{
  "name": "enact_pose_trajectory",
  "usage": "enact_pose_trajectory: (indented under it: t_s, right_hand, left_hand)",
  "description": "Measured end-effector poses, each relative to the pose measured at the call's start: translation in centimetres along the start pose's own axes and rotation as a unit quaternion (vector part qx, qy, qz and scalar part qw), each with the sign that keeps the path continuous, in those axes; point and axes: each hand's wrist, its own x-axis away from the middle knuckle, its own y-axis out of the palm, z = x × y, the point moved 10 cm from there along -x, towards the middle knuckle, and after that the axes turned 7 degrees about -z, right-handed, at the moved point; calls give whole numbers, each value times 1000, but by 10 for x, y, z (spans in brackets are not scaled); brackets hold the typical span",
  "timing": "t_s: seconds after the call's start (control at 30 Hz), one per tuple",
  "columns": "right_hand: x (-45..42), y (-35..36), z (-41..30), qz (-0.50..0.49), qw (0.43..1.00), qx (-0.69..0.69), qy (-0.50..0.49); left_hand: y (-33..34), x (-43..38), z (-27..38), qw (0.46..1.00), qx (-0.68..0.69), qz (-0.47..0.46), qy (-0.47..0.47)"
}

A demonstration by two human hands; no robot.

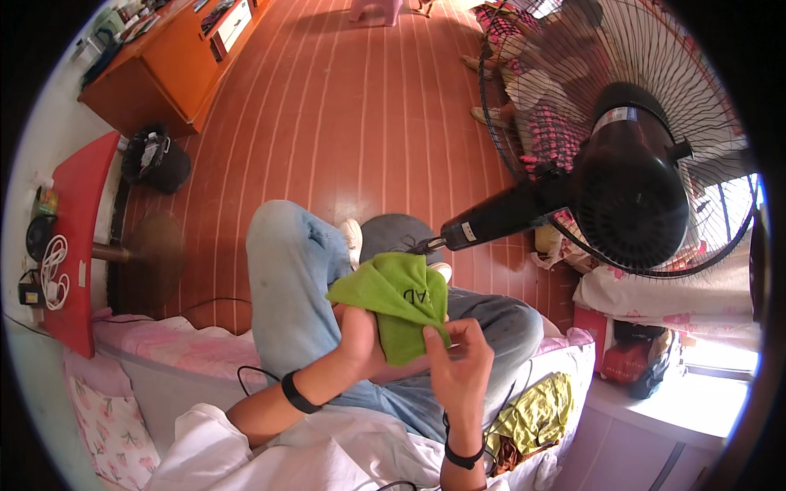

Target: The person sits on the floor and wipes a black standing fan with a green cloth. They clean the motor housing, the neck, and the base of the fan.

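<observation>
A folded green cloth (402, 301) bearing dark lettering lies over my lap, between my bent knees in jeans. My left hand (362, 325) is at the cloth's left side, with its fingers mostly hidden under the fabric, so its grip cannot be made out. The thumb and fingers of my right hand (454, 350) pinch the cloth's lower right edge. Black bands circle both wrists. A crumpled yellow-green cloth (534, 414) lies on the bed to the right of my right hand.
A black standing fan (632, 184) leans across the right side, its pole just beyond the green cloth. Behind its cage is another person, partly hidden. A red table (83, 245) with a white cable stands left, near a black waste bin (161, 162) and an orange wooden cabinet (153, 80).
</observation>
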Motion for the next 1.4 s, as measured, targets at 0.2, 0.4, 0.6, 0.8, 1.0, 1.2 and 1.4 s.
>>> enact_pose_trajectory:
  t_s: [0.2, 0.4, 0.6, 0.8, 1.0, 1.2, 1.4]
  right_hand:
    - [-26, -21, 12, -37, 992, 118, 39]
    - [-38, -65, 41, -13, 988, 143, 60]
    - [-42, -150, 72, 116, 980, 158, 24]
    - [-42, -150, 68, 90, 996, 11, -16]
    - [-81, -90, 12, 133, 973, -49, -184]
    - [-94, -79, -1, 254, 951, -10, -176]
    - [-94, -72, -12, 236, 952, 39, -192]
  left_hand:
    - [-6, -3, 2, 986, -108, 44, -120]
    - [-45, -42, 39, 910, -348, 140, -178]
    - [8, -139, 106, 888, -450, 61, 67]
    - [86, -168, 75, 799, -544, -169, 194]
    - [73, -169, 52, 713, -632, -230, 201]
    - [34, -169, 56, 691, -649, -225, 225]
    - [-79, -217, 19, 753, -636, -169, 3]
